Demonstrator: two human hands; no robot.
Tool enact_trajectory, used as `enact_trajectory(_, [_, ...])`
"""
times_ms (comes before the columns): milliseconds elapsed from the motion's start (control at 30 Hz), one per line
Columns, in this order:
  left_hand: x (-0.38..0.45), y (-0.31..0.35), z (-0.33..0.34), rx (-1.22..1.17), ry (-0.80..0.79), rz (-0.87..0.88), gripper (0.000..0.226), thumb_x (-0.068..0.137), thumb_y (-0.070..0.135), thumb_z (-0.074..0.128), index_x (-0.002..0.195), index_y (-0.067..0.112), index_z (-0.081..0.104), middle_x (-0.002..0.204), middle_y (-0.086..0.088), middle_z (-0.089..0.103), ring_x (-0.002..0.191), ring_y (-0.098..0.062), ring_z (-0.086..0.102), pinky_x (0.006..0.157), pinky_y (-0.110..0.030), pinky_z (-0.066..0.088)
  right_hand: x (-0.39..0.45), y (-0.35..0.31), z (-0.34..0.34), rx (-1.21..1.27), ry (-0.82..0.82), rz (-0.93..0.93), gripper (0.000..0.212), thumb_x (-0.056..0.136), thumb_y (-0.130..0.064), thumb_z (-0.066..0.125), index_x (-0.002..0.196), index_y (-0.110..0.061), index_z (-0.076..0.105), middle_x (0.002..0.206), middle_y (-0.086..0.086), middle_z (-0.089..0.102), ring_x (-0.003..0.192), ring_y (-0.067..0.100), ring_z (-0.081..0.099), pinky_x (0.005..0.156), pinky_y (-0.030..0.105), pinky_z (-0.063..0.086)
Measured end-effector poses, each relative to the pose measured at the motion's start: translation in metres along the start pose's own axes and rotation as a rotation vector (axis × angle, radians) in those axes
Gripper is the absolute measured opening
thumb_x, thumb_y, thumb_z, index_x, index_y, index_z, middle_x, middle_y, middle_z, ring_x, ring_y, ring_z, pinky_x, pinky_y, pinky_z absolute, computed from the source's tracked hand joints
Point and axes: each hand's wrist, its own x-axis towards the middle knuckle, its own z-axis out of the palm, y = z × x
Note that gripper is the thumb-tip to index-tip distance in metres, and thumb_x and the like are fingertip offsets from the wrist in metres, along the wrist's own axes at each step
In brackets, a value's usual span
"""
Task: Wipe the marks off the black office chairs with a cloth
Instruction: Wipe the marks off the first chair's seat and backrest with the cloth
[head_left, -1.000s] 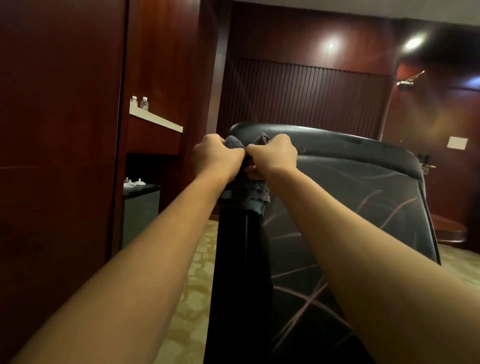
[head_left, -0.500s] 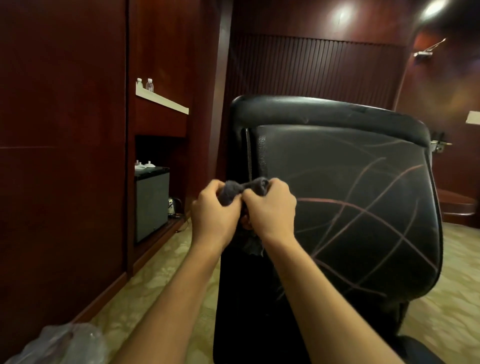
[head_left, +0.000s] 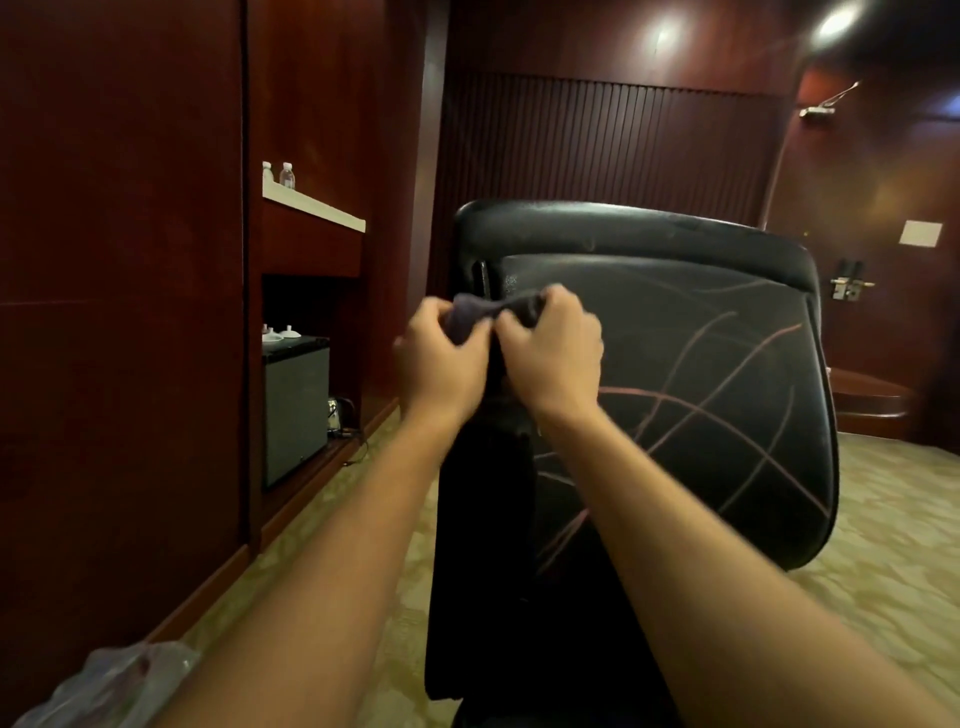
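Observation:
A black office chair (head_left: 691, 332) stands in front of me with its backrest facing me. Pinkish curved marks (head_left: 727, 400) cross the backrest. A dark grey cloth (head_left: 470, 312) is bunched between my hands near the backrest's upper left edge. My left hand (head_left: 439, 364) grips its left part and my right hand (head_left: 550, 348) grips its right part, fingers curled round it. Most of the cloth is hidden behind my hands.
Dark wood panelling (head_left: 119, 312) runs along the left, with a white shelf (head_left: 311, 208) holding two bottles (head_left: 280, 174) and a small black fridge (head_left: 296, 410) below. A crumpled plastic bag (head_left: 109, 686) lies at bottom left. Patterned carpet (head_left: 883, 545) covers the floor. A door handle (head_left: 849, 285) shows at right.
Both hands with the cloth came down from the top edge of the backrest to its upper left face. The view has pulled back, showing more of the marked backrest.

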Motion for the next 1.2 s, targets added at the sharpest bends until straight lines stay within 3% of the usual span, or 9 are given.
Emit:
enact_trajectory(133, [0.035, -0.003, 0.011, 0.184, -0.101, -0.084, 0.017, 0.081, 0.033, 0.072, 0.084, 0.021, 0.06, 0.094, -0.008, 0.071, 0.092, -0.03, 0.067, 0.077, -0.039, 0.058, 0.035, 0.002, 0.01, -0.061, -0.2, 0.067, 0.028, 0.084, -0.034, 0.066, 0.101, -0.012, 0.066, 0.098, 0.013, 0.067, 0.092, 0.033, 0.065, 0.067, 0.03, 0.045])
enact_trajectory(267, [0.0, -0.038, 0.009, 0.103, -0.086, -0.09, 0.019, 0.08, 0.034, 0.071, 0.08, 0.021, 0.057, 0.083, -0.004, 0.069, 0.085, -0.03, 0.067, 0.07, -0.044, 0.058, 0.001, 0.034, 0.025, 0.022, -0.263, 0.112, 0.021, 0.081, -0.033, 0.065, 0.087, -0.014, 0.062, 0.087, 0.007, 0.067, 0.079, 0.026, 0.064, 0.061, 0.03, 0.045])
enact_trajectory(567, [-0.096, -0.085, -0.001, 0.092, -0.083, -0.042, 0.016, 0.085, 0.019, 0.073, 0.085, 0.022, 0.057, 0.073, 0.007, 0.066, 0.069, -0.003, 0.063, 0.058, -0.022, 0.046, -0.1, 0.084, 0.029, 0.032, -0.222, 0.194, 0.02, 0.084, -0.038, 0.062, 0.084, -0.019, 0.055, 0.084, 0.005, 0.066, 0.084, 0.028, 0.064, 0.072, 0.038, 0.05])
enact_trajectory(700, [-0.149, -0.117, -0.007, 0.097, -0.139, -0.174, 0.015, 0.087, 0.019, 0.071, 0.088, 0.026, 0.058, 0.074, 0.007, 0.068, 0.068, 0.0, 0.064, 0.055, -0.012, 0.043, -0.155, 0.108, 0.031, 0.019, -0.29, 0.313, 0.017, 0.087, -0.038, 0.062, 0.085, -0.022, 0.054, 0.08, -0.004, 0.063, 0.08, 0.02, 0.063, 0.066, 0.029, 0.045])
enact_trajectory(800, [-0.172, -0.131, -0.011, 0.064, -0.186, -0.302, 0.019, 0.088, 0.018, 0.073, 0.084, 0.026, 0.057, 0.071, 0.004, 0.068, 0.064, -0.002, 0.064, 0.052, -0.011, 0.041, -0.182, 0.119, 0.03, -0.013, -0.348, 0.443, 0.02, 0.085, -0.043, 0.06, 0.086, -0.024, 0.054, 0.081, -0.004, 0.064, 0.081, 0.021, 0.067, 0.07, 0.037, 0.057])
enact_trajectory(967, [-0.115, -0.083, -0.004, -0.12, -0.086, -0.183, 0.015, 0.083, 0.028, 0.075, 0.087, 0.021, 0.062, 0.084, 0.005, 0.072, 0.079, -0.014, 0.069, 0.072, -0.033, 0.055, -0.117, 0.076, 0.008, -0.055, -0.202, 0.201, 0.028, 0.086, -0.046, 0.062, 0.093, -0.019, 0.058, 0.096, 0.007, 0.068, 0.095, 0.03, 0.064, 0.074, 0.034, 0.048])
enact_trajectory(1033, [-0.063, -0.052, 0.004, -0.147, 0.006, -0.115, 0.018, 0.08, 0.03, 0.076, 0.085, 0.02, 0.061, 0.086, -0.002, 0.072, 0.077, -0.016, 0.067, 0.071, -0.031, 0.052, -0.064, 0.043, -0.001, -0.006, -0.126, 0.115, 0.029, 0.086, -0.044, 0.063, 0.096, -0.017, 0.06, 0.102, 0.01, 0.067, 0.098, 0.032, 0.061, 0.075, 0.033, 0.044])
enact_trajectory(1133, [-0.005, -0.023, 0.012, -0.078, 0.003, -0.122, 0.027, 0.07, 0.046, 0.071, 0.079, 0.024, 0.058, 0.084, -0.008, 0.072, 0.078, -0.028, 0.07, 0.069, -0.045, 0.06, -0.003, 0.02, -0.001, 0.052, -0.159, 0.136, 0.032, 0.083, -0.04, 0.064, 0.102, -0.013, 0.065, 0.102, 0.011, 0.068, 0.098, 0.031, 0.064, 0.077, 0.033, 0.049])
enact_trajectory(1200, [-0.009, -0.026, 0.016, 0.027, -0.039, -0.093, 0.024, 0.074, 0.04, 0.072, 0.08, 0.023, 0.057, 0.083, -0.003, 0.07, 0.083, -0.03, 0.069, 0.071, -0.045, 0.058, 0.003, 0.03, 0.005, 0.03, -0.225, 0.162, 0.032, 0.082, -0.038, 0.064, 0.101, -0.012, 0.065, 0.101, 0.012, 0.069, 0.098, 0.031, 0.065, 0.077, 0.034, 0.052])
